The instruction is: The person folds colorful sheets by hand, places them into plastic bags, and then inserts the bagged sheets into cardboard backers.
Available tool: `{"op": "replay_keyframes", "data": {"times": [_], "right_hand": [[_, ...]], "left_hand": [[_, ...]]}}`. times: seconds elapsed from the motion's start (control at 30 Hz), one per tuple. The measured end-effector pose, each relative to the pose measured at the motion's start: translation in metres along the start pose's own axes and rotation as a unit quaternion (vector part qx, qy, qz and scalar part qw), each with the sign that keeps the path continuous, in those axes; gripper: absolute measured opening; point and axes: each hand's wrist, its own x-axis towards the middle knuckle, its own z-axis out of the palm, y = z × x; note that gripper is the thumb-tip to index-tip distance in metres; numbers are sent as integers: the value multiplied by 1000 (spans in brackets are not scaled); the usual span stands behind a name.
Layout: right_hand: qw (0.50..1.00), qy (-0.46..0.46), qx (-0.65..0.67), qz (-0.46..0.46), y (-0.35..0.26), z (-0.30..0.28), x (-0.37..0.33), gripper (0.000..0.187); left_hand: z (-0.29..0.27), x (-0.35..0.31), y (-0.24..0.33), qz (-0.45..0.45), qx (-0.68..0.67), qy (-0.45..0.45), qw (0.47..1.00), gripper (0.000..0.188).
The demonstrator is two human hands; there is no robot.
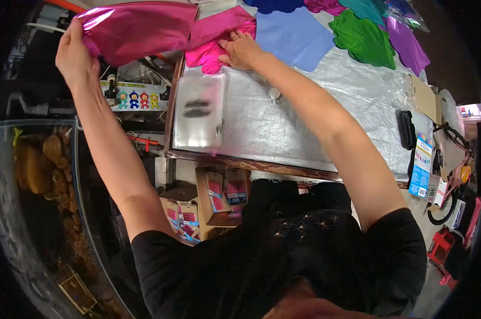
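So the left hand [77, 57] is clamped on one end of a shiny pink foil piece [139, 33], pulled out past the table's left edge, some fingertips hidden. The right hand [243, 51] lies palm-down, fingers spread, on its crumpled end over the silver table cover [283, 125]. Clear plastic sleeves [198, 111] sit just below, dark marks unreadable. A dark blue piece [276, 5] gets cut off up top.

Bright over the silvery tabletop [283, 133], black at the round rim.
Glints white off the pink foil [139, 32], sinks into gloom around the glass tank [38, 123], bends straight edges near the border, looks fairly sharp at center.
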Motion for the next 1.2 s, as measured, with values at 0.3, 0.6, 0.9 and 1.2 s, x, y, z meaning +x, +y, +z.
{"op": "replay_keyframes", "data": {"times": [0.3,0.6,0.9,1.2], "right_hand": [[930,124,343,-43,58,0,7,58],[638,66,760,104,144,-92,-131,54],[844,296,387,226,149,-177,-377,37],[958,239,138,74,78,-145,-410,35]], "left_hand": [[59,-110,70,66,2,-126,990,22],[117,-202,98,181,-18,-376,909,18],[152,-357,8,422,-22,-559,713,19],[93,-383,-34,310,59,-652,690,14]]}}
